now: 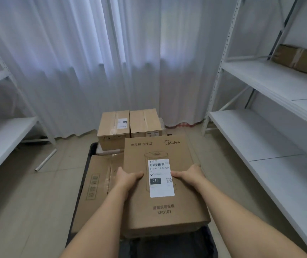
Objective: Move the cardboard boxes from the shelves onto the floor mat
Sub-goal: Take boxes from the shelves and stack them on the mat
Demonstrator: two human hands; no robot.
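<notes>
The printed box [165,185] is gripped at both sides by the left hand [128,178] and right hand [190,175], thumbs on top, above the dark floor mat [91,153]. If released unevenly, it could be tipped off the flat box [97,190] beneath.

— How many cardboard boxes were there?
— Five: the Midea box [165,183], a flat box [95,190], two taped boxes [114,127] [145,122] behind, and one shelf box [301,59].
— Hands?
— Two: left hand [127,176], right hand [190,174].
— Shelving units?
— Two: left shelves [2,135], right shelves [271,131].
</notes>
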